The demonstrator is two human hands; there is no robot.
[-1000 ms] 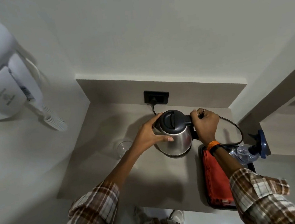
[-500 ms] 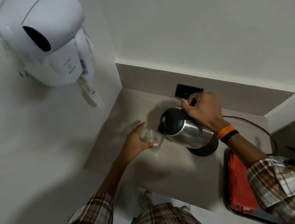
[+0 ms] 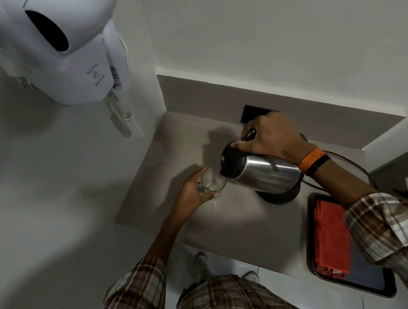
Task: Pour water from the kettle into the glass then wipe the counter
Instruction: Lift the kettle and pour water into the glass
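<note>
The right hand (image 3: 269,138) grips the tilted stainless-steel kettle with black lid (image 3: 258,171), its spout at the small clear glass (image 3: 212,181). The left hand (image 3: 192,193) is wrapped around that glass, just above the beige table (image 3: 231,227).

Dim light, soft shadows, wide-angle bending at edges.
</note>
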